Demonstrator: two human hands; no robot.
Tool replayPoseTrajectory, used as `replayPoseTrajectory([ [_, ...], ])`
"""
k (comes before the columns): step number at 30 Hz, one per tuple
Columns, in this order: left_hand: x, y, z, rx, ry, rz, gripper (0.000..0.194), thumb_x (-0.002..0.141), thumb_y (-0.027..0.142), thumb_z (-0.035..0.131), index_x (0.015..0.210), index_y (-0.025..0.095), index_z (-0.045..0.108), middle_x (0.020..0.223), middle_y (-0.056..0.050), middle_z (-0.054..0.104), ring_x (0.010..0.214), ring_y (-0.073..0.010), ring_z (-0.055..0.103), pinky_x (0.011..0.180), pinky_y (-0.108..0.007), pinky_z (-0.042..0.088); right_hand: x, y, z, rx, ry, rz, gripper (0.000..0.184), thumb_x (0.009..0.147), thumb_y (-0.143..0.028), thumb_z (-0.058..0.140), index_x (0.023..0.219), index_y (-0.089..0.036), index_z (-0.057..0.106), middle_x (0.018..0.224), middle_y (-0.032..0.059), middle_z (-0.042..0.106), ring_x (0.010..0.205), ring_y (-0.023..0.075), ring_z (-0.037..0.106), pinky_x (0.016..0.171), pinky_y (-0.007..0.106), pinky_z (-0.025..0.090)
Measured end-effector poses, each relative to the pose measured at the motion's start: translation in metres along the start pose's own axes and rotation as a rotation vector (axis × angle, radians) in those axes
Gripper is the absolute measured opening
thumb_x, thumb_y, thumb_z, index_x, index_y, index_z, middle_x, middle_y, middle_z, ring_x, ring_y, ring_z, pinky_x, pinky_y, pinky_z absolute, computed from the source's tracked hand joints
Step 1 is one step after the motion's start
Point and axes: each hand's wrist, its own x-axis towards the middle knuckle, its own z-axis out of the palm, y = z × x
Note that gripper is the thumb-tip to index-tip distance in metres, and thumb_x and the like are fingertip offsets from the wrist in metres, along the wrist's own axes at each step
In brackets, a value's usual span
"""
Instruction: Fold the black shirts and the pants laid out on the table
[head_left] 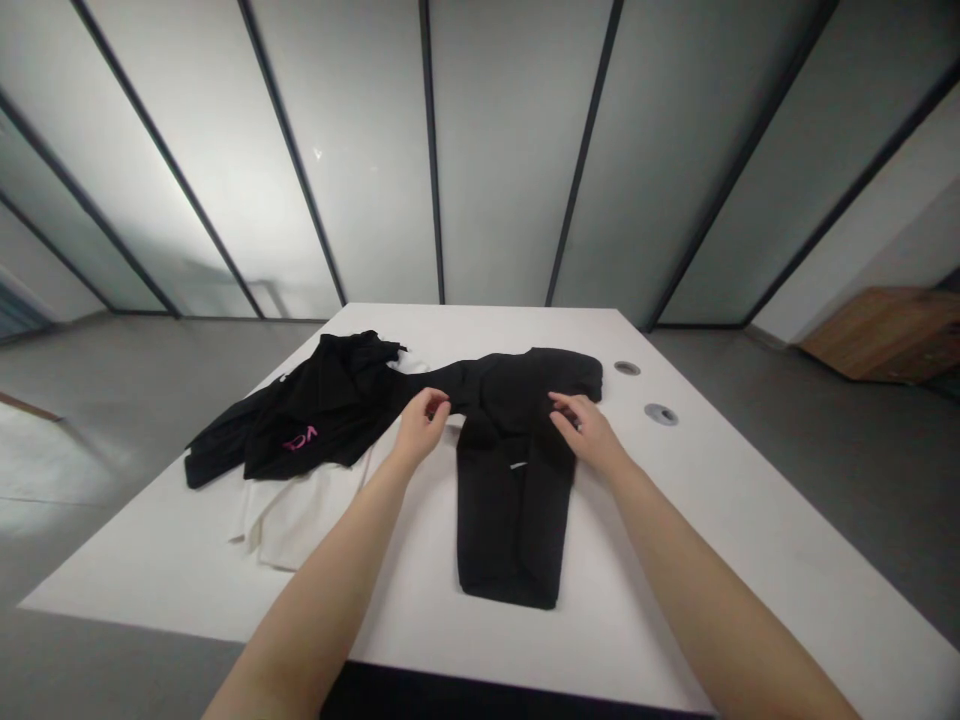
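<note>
Head view: both forearms reaching forward, apart.

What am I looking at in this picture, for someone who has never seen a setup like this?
There is no machine here: a person works with two bare hands. The single picture comes from a camera worn on the head, looking forward and down, so the forearms reach in from the bottom.

On the white table, a black garment lies in front of the person, its near part in a long, narrow shape. To its left are more black clothes, one with a pink print, partly over a white cloth.

The left hand and right hand are at either side of the black garment. The right one looks open; I cannot tell whether the left one grips any fabric.
</note>
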Motion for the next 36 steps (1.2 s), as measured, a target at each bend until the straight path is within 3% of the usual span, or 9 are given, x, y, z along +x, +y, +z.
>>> replayPoseTrajectory([
  [3,-0.016,0.019,0.014,0.142,-0.329,0.135,0.04,0.098,0.05,0.06,0.125,0.023,0.071,0.106,-0.008,0.075,0.099,-0.0252,0.07,0.094,-0.039,0.055,-0.006,-0.017,0.013,-0.027,-0.261,-0.131,0.045,0.105,-0.044,0.05,0.143,-0.027,0.068,0.12,0.0106,0.071,0.114,0.0282,0.064,0.107,0.047,0.05],
  [8,-0.03,0.027,0.031,0.427,-0.355,0.204,0.078,0.088,0.065,0.072,0.156,0.032,0.053,0.143,-0.014,0.064,0.136,-0.0379,0.057,0.115,-0.054,0.041,-0.011,-0.019,0.024,-0.199,-0.394,-0.158,0.034,0.104,-0.042,0.055,0.122,-0.03,0.08,0.128,0.0113,0.067,0.123,0.0299,0.06,0.112,0.049,0.046],
  [13,-0.02,0.009,0.026,0.562,-0.319,0.04,0.052,0.101,0.045,0.062,0.151,0.031,0.057,0.158,-0.012,0.055,0.152,-0.0401,0.041,0.122,-0.062,0.03,-0.007,0.002,0.019,-0.27,-0.283,-0.019,0.033,0.103,-0.046,0.057,0.094,-0.023,0.078,0.141,0.0124,0.065,0.129,0.031,0.059,0.113,0.05,0.045],
  [17,-0.008,-0.006,0.007,0.641,-0.199,-0.103,0.036,0.102,0.023,0.051,0.134,0.024,0.068,0.142,-0.015,0.067,0.14,-0.0355,0.054,0.116,-0.055,0.039,-0.006,0.027,0.012,-0.416,-0.128,0.213,0.037,0.099,-0.044,0.058,0.076,-0.022,0.075,0.141,0.0155,0.066,0.131,0.0359,0.057,0.113,0.054,0.042],
  [21,-0.003,-0.011,-0.006,0.634,-0.069,-0.22,0.038,0.096,0.017,0.053,0.131,0.022,0.068,0.136,-0.017,0.066,0.127,-0.035,0.062,0.105,-0.049,0.049,-0.007,0.046,0.003,-0.51,0.077,0.386,0.029,0.095,-0.041,0.059,0.084,-0.021,0.077,0.138,0.0195,0.066,0.134,0.0411,0.053,0.113,0.059,0.04],
  [25,-0.007,-0.001,-0.003,0.441,0.04,0.018,0.05,0.09,0.007,0.049,0.136,0.022,0.063,0.138,-0.014,0.062,0.13,-0.0296,0.058,0.113,-0.044,0.046,-0.005,0.045,0.0,-0.394,0.263,0.293,0.034,0.086,-0.018,0.055,0.115,-0.017,0.074,0.149,0.0209,0.057,0.144,0.0385,0.045,0.119,0.06,0.035],
  [30,-0.022,0.019,0.017,0.16,-0.322,0.453,0.063,0.091,0.021,0.061,0.153,0.019,0.049,0.144,-0.014,0.062,0.135,-0.0301,0.056,0.117,-0.045,0.044,-0.006,0.011,0.016,-0.028,-0.131,-0.109,0.048,0.095,-0.026,0.055,0.142,-0.023,0.065,0.128,0.0121,0.073,0.111,0.0293,0.068,0.103,0.048,0.052],
  [33,-0.028,0.026,0.026,0.174,-0.491,0.464,0.088,0.086,0.041,0.077,0.163,0.019,0.039,0.136,-0.015,0.067,0.123,-0.035,0.062,0.108,-0.049,0.049,-0.01,-0.01,0.026,-0.015,-0.322,-0.178,0.055,0.094,-0.039,0.067,0.146,-0.023,0.063,0.124,0.0124,0.074,0.106,0.0291,0.069,0.097,0.045,0.054],
  [36,-0.026,0.024,0.028,0.262,-0.509,0.411,0.074,0.086,0.047,0.079,0.152,0.023,0.057,0.118,-0.012,0.073,0.11,-0.0346,0.065,0.102,-0.049,0.05,-0.011,-0.02,0.028,-0.086,-0.412,-0.15,0.057,0.089,-0.043,0.076,0.142,-0.022,0.068,0.109,0.0113,0.077,0.097,0.0287,0.068,0.088,0.042,0.054],
])
